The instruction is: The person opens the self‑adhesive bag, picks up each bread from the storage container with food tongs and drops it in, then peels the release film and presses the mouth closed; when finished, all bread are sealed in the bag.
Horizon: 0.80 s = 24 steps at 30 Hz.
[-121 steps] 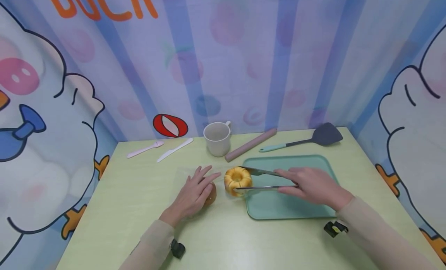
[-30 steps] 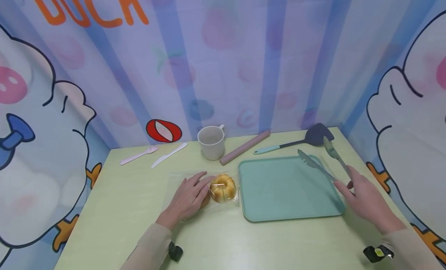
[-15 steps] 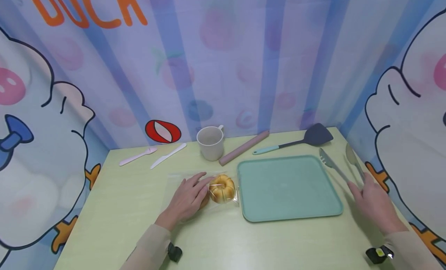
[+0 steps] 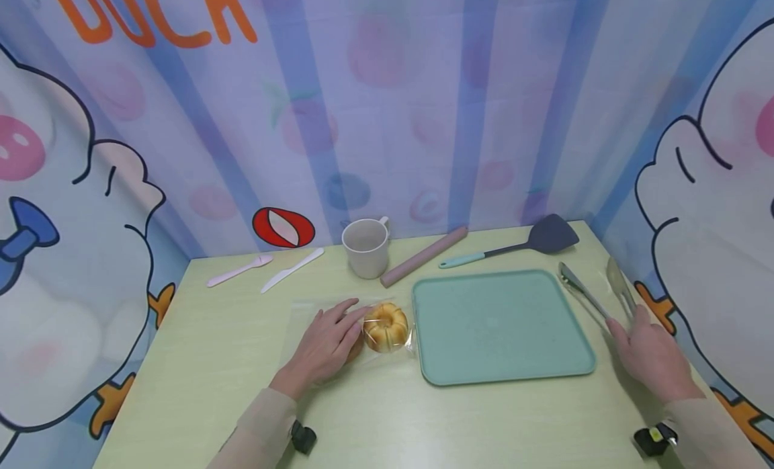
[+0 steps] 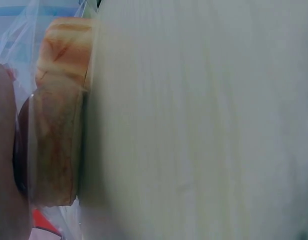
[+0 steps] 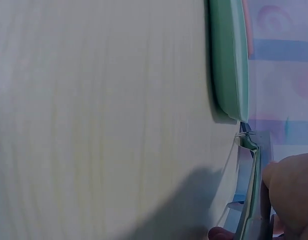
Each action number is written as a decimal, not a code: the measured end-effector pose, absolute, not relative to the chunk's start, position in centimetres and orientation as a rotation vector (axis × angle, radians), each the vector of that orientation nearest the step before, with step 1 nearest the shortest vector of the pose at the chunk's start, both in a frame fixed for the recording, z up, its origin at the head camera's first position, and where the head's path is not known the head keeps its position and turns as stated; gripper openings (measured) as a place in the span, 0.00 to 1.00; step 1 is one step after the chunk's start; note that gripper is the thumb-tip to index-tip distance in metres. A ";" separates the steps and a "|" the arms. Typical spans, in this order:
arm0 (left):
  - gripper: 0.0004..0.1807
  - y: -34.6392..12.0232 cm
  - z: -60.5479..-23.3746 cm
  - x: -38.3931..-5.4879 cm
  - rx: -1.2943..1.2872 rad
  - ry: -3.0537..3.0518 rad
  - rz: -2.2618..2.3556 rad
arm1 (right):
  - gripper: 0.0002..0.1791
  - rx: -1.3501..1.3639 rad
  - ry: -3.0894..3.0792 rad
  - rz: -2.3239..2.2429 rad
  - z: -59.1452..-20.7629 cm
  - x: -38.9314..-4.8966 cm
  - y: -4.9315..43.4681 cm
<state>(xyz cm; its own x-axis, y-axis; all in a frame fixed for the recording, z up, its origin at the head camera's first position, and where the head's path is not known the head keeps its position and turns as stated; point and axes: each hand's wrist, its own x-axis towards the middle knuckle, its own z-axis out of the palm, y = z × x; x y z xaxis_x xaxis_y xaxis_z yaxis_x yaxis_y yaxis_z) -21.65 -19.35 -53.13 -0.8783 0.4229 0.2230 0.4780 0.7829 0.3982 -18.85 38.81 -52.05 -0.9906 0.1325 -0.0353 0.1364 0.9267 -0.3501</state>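
My left hand (image 4: 329, 341) lies over a brown bread roll (image 4: 355, 350) inside a clear plastic bag (image 4: 302, 314), its fingers fairly straight and largely covering the roll. Beside the fingertips, in the bag's right part, sits a golden ring-shaped bread (image 4: 385, 328). The left wrist view shows the brown roll (image 5: 56, 145) and the golden bread (image 5: 66, 50) end to end behind the film. Right of the tray, my right hand (image 4: 653, 355) holds metal tongs (image 4: 589, 295), their arms spread with nothing between them. Their near arm passes close to the tray corner in the right wrist view.
A green tray (image 4: 502, 328) lies right of the bag. Along the back are a pink spoon (image 4: 240, 271), a white knife (image 4: 293, 270), a light mug (image 4: 365, 248), a mauve rod (image 4: 424, 257) and a spatula (image 4: 514, 247). A printed curtain (image 4: 399, 119) stands behind.
Four seconds ago the tongs gripped the ring-shaped bread at the bag; now it lies inside the bag, released. The right hand has carried the tongs rightward past the tray. My left hand stays on the bag.
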 end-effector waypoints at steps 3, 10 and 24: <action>0.24 -19.4 -53.1 -21.7 -0.727 -2.843 -0.682 | 0.47 0.226 3.048 -0.544 -51.9 -18.9 38.9; 0.24 -19.4 -53.2 -21.7 -0.729 -2.850 -0.674 | 0.44 0.257 3.074 -0.502 -52.1 -19.0 38.6; 0.23 -19.4 -53.1 -21.6 -0.750 -2.817 -0.691 | 0.41 0.336 3.079 -0.407 -51.4 -19.0 37.4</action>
